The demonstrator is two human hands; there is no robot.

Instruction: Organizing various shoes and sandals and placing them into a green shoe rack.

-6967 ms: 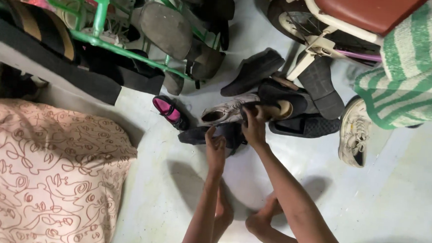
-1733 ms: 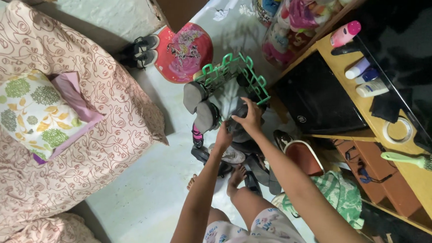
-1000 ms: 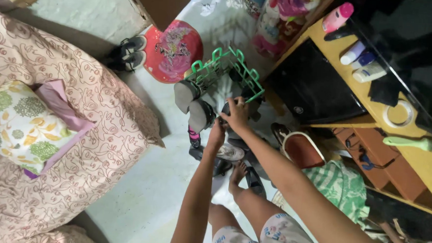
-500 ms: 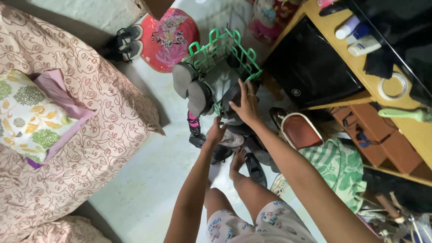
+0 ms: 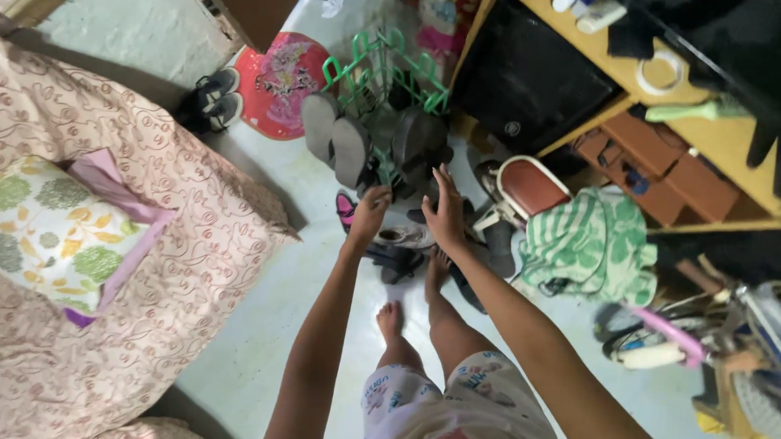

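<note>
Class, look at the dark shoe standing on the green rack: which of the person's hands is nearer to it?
Right. The right hand is open just below the dark shoe; the left hand is lower left.

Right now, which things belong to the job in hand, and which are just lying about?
In hand:
left hand
right hand
green rack
rack shoes
floor shoes

Lying about:
bed
pillow
striped towel
pink stool
sandals

I see a green shoe rack (image 5: 389,68), grey-soled shoes (image 5: 341,146) on it, a red round stool (image 5: 277,84), a green-and-white striped towel (image 5: 594,248), and a beige swirl-patterned bedcover (image 5: 140,233) under a leaf-print pillow (image 5: 42,237).
</note>
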